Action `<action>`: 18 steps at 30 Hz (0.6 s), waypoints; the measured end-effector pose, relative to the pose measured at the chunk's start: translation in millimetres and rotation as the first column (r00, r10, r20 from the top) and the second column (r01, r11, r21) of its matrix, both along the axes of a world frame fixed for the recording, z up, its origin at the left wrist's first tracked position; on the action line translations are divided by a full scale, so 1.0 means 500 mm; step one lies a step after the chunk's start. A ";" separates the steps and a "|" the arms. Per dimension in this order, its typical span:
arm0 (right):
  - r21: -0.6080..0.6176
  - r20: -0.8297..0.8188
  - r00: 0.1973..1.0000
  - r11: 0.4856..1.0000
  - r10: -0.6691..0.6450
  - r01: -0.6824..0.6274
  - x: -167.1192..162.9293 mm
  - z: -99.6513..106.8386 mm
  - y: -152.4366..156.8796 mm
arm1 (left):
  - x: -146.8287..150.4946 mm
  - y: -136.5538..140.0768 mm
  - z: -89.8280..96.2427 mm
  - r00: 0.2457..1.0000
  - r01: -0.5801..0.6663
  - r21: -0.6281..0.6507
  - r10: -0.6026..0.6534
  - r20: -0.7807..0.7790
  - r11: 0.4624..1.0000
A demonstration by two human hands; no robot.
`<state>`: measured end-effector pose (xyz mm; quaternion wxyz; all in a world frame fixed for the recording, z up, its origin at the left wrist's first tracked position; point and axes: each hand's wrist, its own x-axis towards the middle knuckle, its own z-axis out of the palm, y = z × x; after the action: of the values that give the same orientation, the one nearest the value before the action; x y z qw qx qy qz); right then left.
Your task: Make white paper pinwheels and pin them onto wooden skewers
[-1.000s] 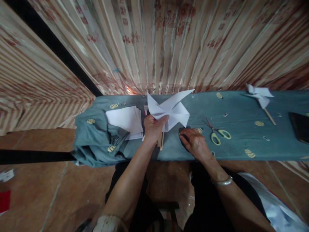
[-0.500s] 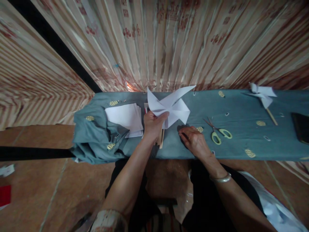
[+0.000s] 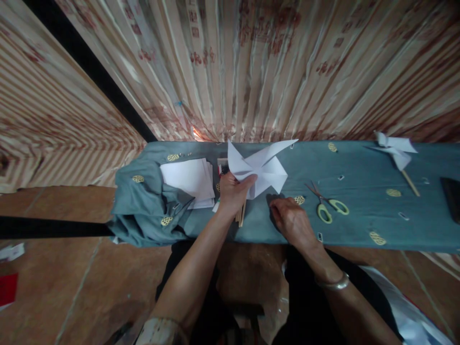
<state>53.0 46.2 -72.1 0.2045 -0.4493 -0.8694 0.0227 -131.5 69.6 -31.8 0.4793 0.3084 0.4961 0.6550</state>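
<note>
My left hand (image 3: 233,194) pinches a white paper pinwheel (image 3: 268,167), thumb on its front and fingers behind. Its blades fan out toward the curtain, and no stick shows attached to it. Below that hand, several thin wooden sticks (image 3: 242,215) lie partly covered. My right hand (image 3: 292,219) rests on the cloth with its fingers curled together; whether something small is in them is hidden. Right of it lie scissors (image 3: 325,205) with yellow-green handles, blades parted. A stack of white paper (image 3: 189,179) lies left of my left hand.
The table has a blue-green cloth (image 3: 359,206) with yellow pineapple prints. Another pinwheel (image 3: 397,153) on a wooden stick lies at the right, near a dark flat object (image 3: 452,199). A striped curtain (image 3: 258,86) hangs behind the table; a black pole (image 3: 89,72) stands at left.
The whole view has shifted slightly, so everything appears a little lower and farther right. Both hands keep nearly the same pose, and the pinwheel stays in my left hand.
</note>
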 end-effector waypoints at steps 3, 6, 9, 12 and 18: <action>-0.001 0.004 1.000 1.000 -0.029 0.029 -0.001 0.002 0.000 | 0.005 -0.001 -0.002 1.000 0.005 0.007 -0.005 -0.004 1.000; -0.022 -0.029 0.999 0.999 -0.042 0.041 -0.002 0.000 0.002 | 0.010 0.000 -0.005 1.000 0.013 0.024 -0.014 0.018 1.000; -0.038 -0.067 0.997 0.998 -0.043 0.041 -0.004 -0.007 0.003 | 0.012 0.001 -0.009 1.000 0.012 0.021 -0.013 0.019 1.000; -0.032 -0.105 0.993 0.998 -0.049 0.046 0.001 -0.013 0.002 | 0.012 0.002 -0.012 1.000 0.000 -0.008 0.000 0.004 1.000; -0.001 -0.300 0.946 0.992 -0.119 0.125 0.055 0.040 0.000 | 0.014 0.001 -0.017 1.000 0.000 -0.022 0.000 0.002 1.000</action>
<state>80.3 46.2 -52.3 0.3389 -0.4917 -0.7990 0.0700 -124.6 70.4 -40.5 0.4830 0.3024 0.5026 0.6501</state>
